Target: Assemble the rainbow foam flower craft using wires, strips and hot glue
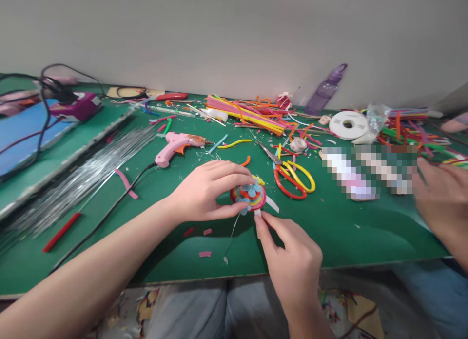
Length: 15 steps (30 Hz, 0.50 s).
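Observation:
Just above the green table, my left hand [215, 190] grips a small round craft piece [252, 196] between thumb and fingers. The piece is made of coiled fuzzy pipe cleaners in pink, yellow, orange and light blue. My right hand [288, 251] pinches a narrow white strip [258, 217] at the lower edge of the piece; another white end sticks out to its right. A thin clear thread hangs below the piece. Scissors with red and yellow handles [290, 180] lie to the right, blades apart. A pink glue gun [177, 146] lies on its side beyond my left hand.
A bundle of pipe cleaners [248, 114], a purple bottle [325, 92] and a white spool [348, 125] stand or lie at the back. Clear thin strands [84, 178] and a purple power block [78, 106] are left. Another person's hand [438, 197] is at right. The glue gun's cord [109, 214] crosses the left side.

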Each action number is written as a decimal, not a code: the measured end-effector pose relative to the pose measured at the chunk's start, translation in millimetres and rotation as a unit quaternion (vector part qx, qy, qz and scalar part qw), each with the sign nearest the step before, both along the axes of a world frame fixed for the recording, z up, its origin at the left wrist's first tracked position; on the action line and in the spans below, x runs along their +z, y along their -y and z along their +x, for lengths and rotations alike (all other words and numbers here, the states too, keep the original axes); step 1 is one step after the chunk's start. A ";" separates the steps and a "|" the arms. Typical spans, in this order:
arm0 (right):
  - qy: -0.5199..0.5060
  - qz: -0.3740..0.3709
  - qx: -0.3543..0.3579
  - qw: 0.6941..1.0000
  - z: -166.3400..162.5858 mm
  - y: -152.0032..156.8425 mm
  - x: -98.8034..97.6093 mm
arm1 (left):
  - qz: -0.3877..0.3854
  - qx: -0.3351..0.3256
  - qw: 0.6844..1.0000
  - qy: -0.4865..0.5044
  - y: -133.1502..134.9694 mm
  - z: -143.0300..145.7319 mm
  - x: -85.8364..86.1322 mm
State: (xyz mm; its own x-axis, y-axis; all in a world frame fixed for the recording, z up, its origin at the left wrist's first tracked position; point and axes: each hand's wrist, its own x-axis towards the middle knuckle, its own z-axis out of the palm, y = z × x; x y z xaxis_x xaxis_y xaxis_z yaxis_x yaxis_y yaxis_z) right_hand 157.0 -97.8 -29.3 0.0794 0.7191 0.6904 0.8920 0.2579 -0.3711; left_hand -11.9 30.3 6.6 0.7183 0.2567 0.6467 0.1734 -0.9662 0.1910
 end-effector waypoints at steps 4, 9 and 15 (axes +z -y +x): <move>0.016 0.032 -0.016 0.999 -1.7 2.0 2.7 | 0.002 0.002 1.000 0.003 0.1 -0.4 0.4; 0.014 0.028 -0.022 0.999 -4.3 4.4 4.5 | -0.001 -0.001 1.000 0.002 0.4 0.0 0.5; 0.007 0.011 -0.017 1.000 -5.4 1.5 2.0 | 0.001 0.001 1.000 0.003 0.4 0.5 -0.1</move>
